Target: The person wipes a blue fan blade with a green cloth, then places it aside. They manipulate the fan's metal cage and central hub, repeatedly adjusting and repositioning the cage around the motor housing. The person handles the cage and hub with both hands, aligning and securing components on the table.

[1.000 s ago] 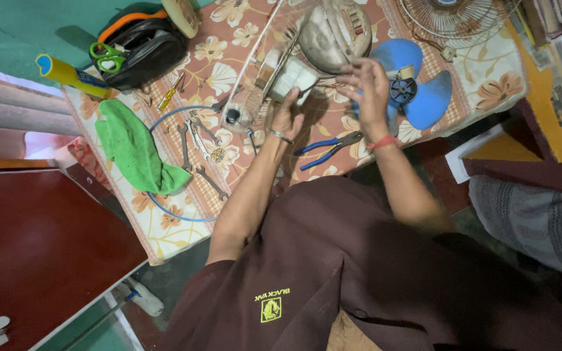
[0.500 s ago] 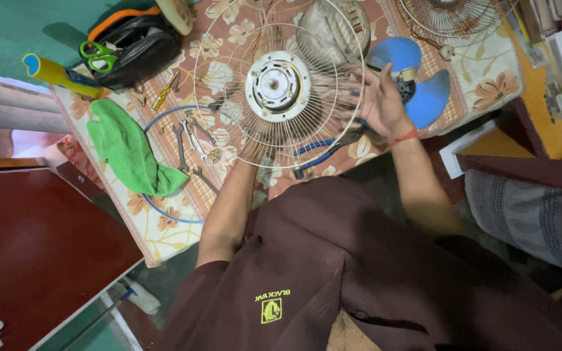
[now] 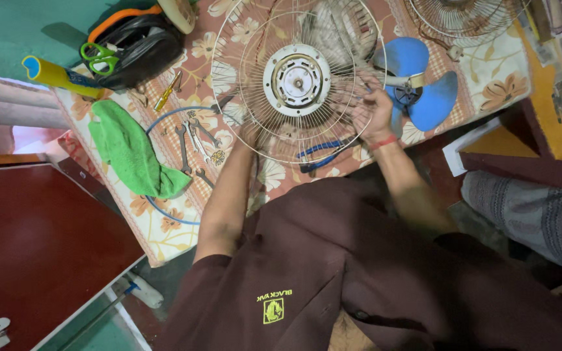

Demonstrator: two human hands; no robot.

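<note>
I hold a round wire fan guard (image 3: 242, 58) with a white hub plate at its centre, raised above the floral-clothed table (image 3: 164, 227). My right hand (image 3: 372, 110), with a red band at the wrist, grips the guard's right rim. On the lower left rim is my left hand (image 3: 250, 135), partly hidden behind the wires. A grey fan motor housing (image 3: 339, 32) shows through the guard at the top. A blue fan blade (image 3: 427, 94) lies just right of my right hand.
Blue-handled pliers (image 3: 323, 153) lie under the guard. Left of them are several wrenches (image 3: 190, 136), a yellow screwdriver (image 3: 167, 91), a green cloth (image 3: 131, 153), a black bag (image 3: 144, 45) with green scissors (image 3: 99, 55) and a yellow tube (image 3: 56, 75). Another wire guard (image 3: 463, 16) sits top right.
A second ago both hands were at the motor housing on the table. Since then the wire guard has come up between them and now stands larger and higher in view.
</note>
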